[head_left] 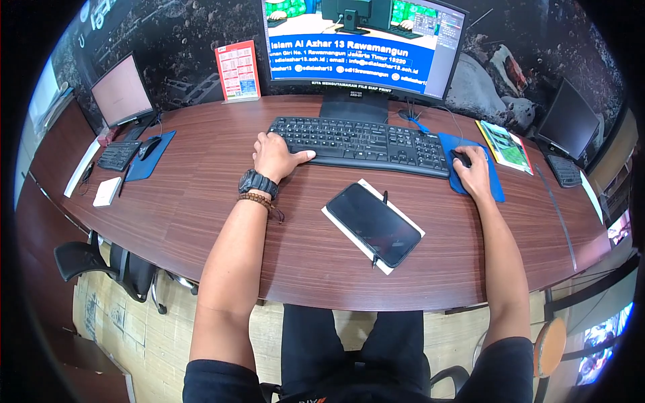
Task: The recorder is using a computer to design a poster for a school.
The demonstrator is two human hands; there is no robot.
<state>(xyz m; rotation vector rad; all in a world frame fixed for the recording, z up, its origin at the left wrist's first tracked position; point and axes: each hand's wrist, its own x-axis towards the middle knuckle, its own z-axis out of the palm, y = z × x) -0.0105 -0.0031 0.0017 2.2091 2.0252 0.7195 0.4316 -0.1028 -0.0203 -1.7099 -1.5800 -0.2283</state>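
Observation:
My left hand [274, 158] rests at the left end of a black keyboard [366, 142], fingers over the keys and thumb stretched out along its front edge. It grips nothing. A black watch [257, 183] and a beaded bracelet [261, 199] are on that wrist. On a blue mouse pad [492, 191] to the right, my right hand [475, 176] is curled over a black mouse [459, 158], partly hiding it. Between my forearms lies a dark-screened smartphone [373, 225] on a white notepad [329, 213], with a black pen [374, 259] beneath the phone.
A large monitor [351, 86] stands behind the keyboard, its screen lit. A red-and-white desk calendar [238, 71] is left of it; a green-and-yellow booklet [505, 146] lies right. Smaller monitors stand at far left [122, 92] and far right [568, 115]. Black chairs [124, 269] are below the desk [195, 201].

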